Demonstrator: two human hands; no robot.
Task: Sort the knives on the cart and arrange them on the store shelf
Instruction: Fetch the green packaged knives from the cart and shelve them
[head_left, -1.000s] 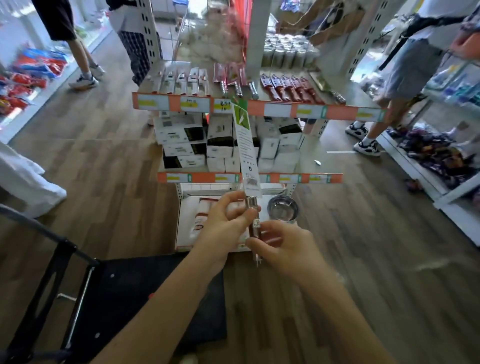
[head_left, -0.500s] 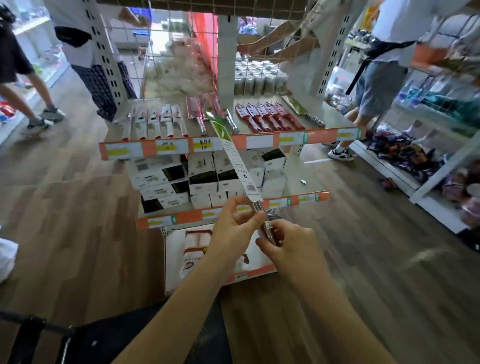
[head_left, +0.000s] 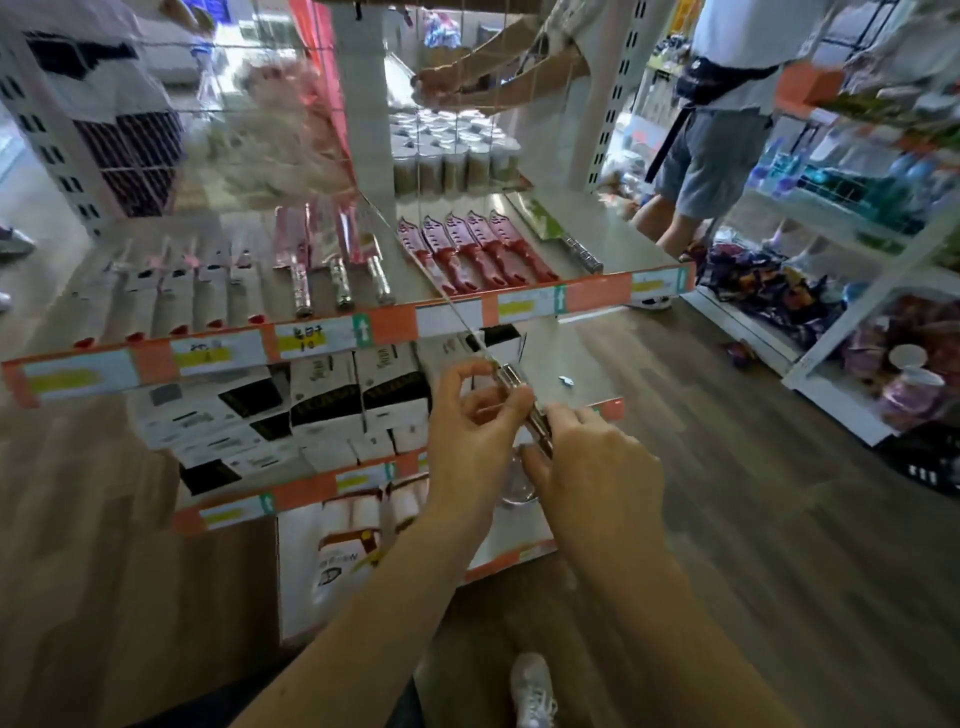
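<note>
I hold one packaged knife (head_left: 511, 375) with both hands in front of the shelf unit. Its metal handle lies between my left hand (head_left: 470, 415) and my right hand (head_left: 587, 462). The sleeved blade shows edge-on as a thin line rising up and left across the top shelf edge (head_left: 592, 299). My left fingers pinch the handle near the blade; my right fingers grip its lower end. On the top shelf lie white-sleeved knives (head_left: 208, 291), pink-sleeved knives (head_left: 332, 260), red knives (head_left: 467, 249) and a green-sleeved knife (head_left: 556, 234). The cart is out of view.
White and black boxes (head_left: 291, 410) fill the middle shelf, and packaged goods (head_left: 353, 540) lie on the bottom one. A person in grey shorts (head_left: 711, 156) stands at the right by another rack (head_left: 852, 291). Another person's arms (head_left: 498, 73) reach in behind the shelf. Wooden floor lies around.
I have moved closer to the shelf and the cart has left the view. The knife has turned from flat-on and upright to edge-on, leaning up and left toward the top shelf.
</note>
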